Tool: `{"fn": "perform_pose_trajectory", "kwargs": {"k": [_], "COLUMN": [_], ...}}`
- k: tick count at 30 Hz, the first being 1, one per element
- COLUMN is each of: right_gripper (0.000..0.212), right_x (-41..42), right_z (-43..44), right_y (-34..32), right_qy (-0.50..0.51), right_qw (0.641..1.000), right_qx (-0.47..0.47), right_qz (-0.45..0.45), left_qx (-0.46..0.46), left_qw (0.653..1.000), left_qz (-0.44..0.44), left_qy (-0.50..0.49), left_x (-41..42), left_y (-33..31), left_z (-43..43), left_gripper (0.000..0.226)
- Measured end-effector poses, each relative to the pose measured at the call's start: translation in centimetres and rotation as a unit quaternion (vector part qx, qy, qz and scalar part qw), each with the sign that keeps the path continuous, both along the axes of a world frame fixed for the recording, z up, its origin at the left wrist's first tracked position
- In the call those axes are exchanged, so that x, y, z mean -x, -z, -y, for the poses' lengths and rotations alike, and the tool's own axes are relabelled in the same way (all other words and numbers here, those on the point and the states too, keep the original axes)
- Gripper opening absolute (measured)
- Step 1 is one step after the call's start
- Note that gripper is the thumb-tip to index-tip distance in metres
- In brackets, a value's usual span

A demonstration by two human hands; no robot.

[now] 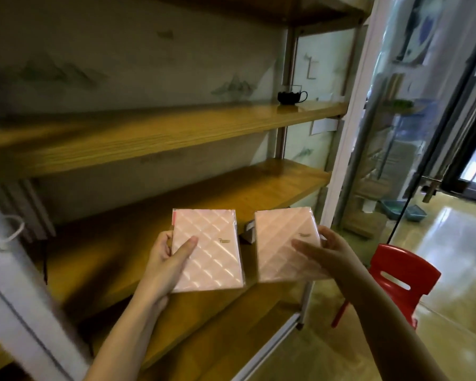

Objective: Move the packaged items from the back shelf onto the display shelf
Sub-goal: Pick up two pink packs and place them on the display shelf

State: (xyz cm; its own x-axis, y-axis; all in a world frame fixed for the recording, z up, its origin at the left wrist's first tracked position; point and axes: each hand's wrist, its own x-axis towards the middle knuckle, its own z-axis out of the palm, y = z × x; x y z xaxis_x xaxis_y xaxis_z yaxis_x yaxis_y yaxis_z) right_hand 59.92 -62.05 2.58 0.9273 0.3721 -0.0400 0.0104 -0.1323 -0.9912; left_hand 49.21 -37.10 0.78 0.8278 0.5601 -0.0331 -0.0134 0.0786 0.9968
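I hold two flat pink quilted packages side by side above a wooden shelf board (pixel 116 251). My left hand (pixel 166 259) grips the left package (pixel 212 251) by its left edge, thumb across the front. My right hand (pixel 324 251) grips the right package (pixel 283 243) by its right edge, thumb on the front. Both packages face up toward me, slightly tilted. A small dark box (pixel 248 232) sits on the shelf between and behind them.
A higher wooden shelf (pixel 149 133) carries a black cup (pixel 289 96) at its right end. A metal post (pixel 283 111) frames the unit. A red plastic chair (pixel 399 279) stands on the glossy floor at the right, by glass doors (pixel 434 105).
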Motion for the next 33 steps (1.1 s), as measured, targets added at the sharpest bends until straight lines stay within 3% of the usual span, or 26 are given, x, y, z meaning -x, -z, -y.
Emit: {"fn": "perform_pose_trajectory", "kwargs": {"k": [3,5,13,16,24,33], "right_gripper": [0.024,0.024,0.071,0.074,0.028,0.030], "right_x": [-5.2,-9.0,-21.8,-26.5,-39.7,-53.7], "right_z": [-0.2,-0.4,-0.4,-0.4,-1.4,-1.0], "right_y": [-1.1,-1.6,-0.1,0.4,1.8,2.1], "right_qy": [-0.015,-0.019,-0.024,-0.044,-0.121,-0.220], "right_qw": [1.000,1.000,1.000,0.999,0.991,0.973], "right_qx": [-0.006,-0.003,0.001,0.004,0.048,0.071], "right_qz": [0.001,0.008,-0.018,-0.020,0.011,-0.005], "left_qx": [0.013,0.018,0.021,0.028,0.040,0.067], "left_qw": [1.000,1.000,1.000,0.999,0.992,0.980], "left_qz": [-0.004,-0.003,-0.009,-0.014,-0.011,-0.027], "left_qy": [0.000,0.005,-0.018,-0.034,-0.121,-0.186], "left_x": [-5.7,-9.5,-20.7,-23.8,-32.3,-42.7], "left_y": [-0.2,-0.3,0.3,0.8,3.0,3.7], "left_z": [0.5,0.6,0.5,0.8,2.5,7.4], "left_gripper": [0.037,0.033,0.037,0.037,0.018,0.034]}}
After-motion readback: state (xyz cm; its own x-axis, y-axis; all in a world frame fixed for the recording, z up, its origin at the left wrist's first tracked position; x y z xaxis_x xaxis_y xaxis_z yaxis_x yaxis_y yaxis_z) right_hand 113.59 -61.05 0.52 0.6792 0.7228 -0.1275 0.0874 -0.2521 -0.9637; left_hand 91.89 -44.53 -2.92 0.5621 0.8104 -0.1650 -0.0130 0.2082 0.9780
